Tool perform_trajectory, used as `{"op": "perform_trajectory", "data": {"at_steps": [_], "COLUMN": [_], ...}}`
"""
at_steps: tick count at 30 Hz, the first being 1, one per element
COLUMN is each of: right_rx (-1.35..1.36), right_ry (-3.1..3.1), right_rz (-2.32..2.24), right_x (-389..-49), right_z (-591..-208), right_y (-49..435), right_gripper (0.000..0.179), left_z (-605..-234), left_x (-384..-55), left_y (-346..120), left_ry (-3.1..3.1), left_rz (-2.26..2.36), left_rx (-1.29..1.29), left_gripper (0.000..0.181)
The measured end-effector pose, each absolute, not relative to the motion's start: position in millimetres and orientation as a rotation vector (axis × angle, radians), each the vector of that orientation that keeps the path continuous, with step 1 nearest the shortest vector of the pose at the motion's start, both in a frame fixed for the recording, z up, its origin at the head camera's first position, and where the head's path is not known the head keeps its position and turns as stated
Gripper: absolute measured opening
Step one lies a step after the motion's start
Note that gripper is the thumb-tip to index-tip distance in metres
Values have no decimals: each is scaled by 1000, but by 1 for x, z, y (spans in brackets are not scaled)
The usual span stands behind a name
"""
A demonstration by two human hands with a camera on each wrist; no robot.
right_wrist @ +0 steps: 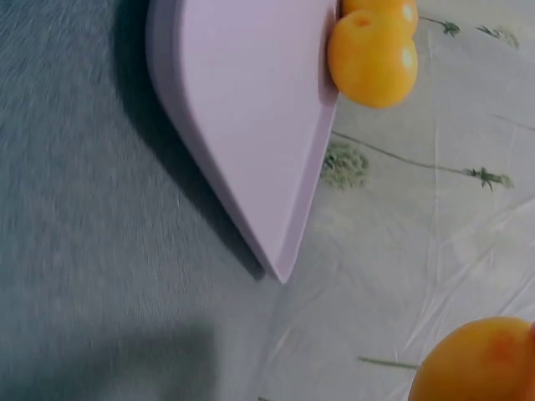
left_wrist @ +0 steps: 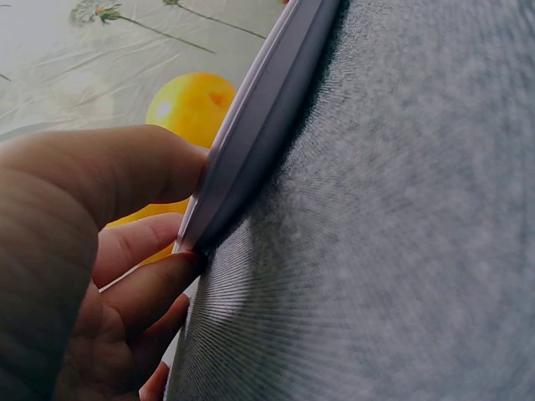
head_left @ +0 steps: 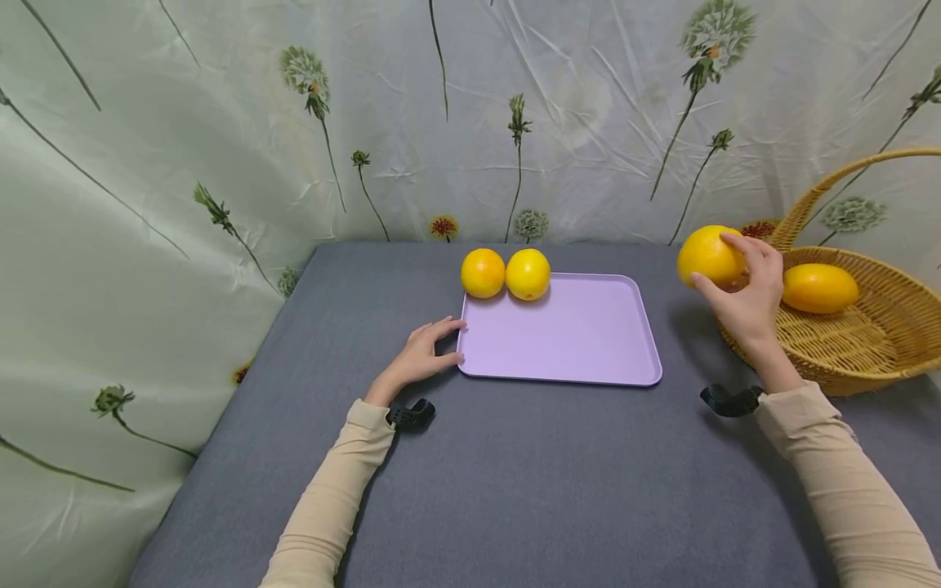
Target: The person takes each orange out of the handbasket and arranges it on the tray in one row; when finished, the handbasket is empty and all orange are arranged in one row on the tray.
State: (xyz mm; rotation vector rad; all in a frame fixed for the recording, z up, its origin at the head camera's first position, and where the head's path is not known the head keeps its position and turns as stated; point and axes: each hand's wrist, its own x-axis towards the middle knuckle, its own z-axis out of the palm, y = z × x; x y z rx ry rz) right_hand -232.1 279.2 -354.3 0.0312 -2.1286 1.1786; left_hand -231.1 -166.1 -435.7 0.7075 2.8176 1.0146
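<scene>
My right hand [head_left: 753,306] grips a yellow-orange orange [head_left: 707,257] between thumb and fingers, raised beside the left rim of a wicker basket [head_left: 882,363]. Part of that held orange [right_wrist: 476,368] shows at the lower right of the right wrist view. Another yellow-orange fruit [head_left: 819,287], longer in shape, lies in the basket. A lilac tray [head_left: 566,331] lies flat on the table, with two oranges [head_left: 483,273] side by side at its back left corner. At the tray's left edge, my left hand [head_left: 417,357] touches the rim with fingertips and thumb, spread apart.
The table has a dark grey cloth [head_left: 515,482]. Behind it and along the left hangs a pale curtain [head_left: 412,122] printed with dandelions. The basket's tall handle [head_left: 823,184] arches above its back side, to the right of my right hand.
</scene>
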Motion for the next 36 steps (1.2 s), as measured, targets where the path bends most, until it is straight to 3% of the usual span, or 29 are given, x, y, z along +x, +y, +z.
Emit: {"op": "perform_trajectory", "data": {"at_steps": [36], "right_rx": [304], "right_ry": [-2351], "right_rz": [1175], "right_x": [-266], "right_z": [-374], "right_y": [230], "right_gripper": [56], "left_z": [-434], "left_x": [-231], "left_y": [-166], "left_ry": [2831], "left_rz": [996], "left_rx": [700], "left_gripper": [57]}}
